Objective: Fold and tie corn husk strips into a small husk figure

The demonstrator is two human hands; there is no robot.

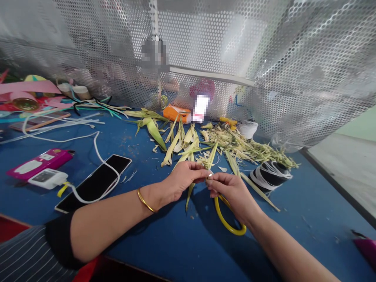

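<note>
My left hand (188, 178) is closed in a pinch at the base of a small bunch of pale green husk-like leaves (213, 154). The fingertips of my right hand (230, 190) meet it there, pinched together. A small whitish bit shows between the fingertips, too small to name. Below my right hand hangs a yellow loop (226, 225), partly hidden behind the palm; whether the hand grips it I cannot tell. Another narrow leaf (189, 197) hangs beneath my left hand. Just beyond lie loose pale leaves (173, 150), and right of my right hand stands a black spool with white cord (268, 175).
On the blue table (164, 243), a phone (94, 182), a white cable (96, 145) and a magenta device (41, 164) lie at left. Shredded plant pieces (249, 147) and an orange pack (176, 113) sit before a perforated metal screen (205, 43). A person shows behind it.
</note>
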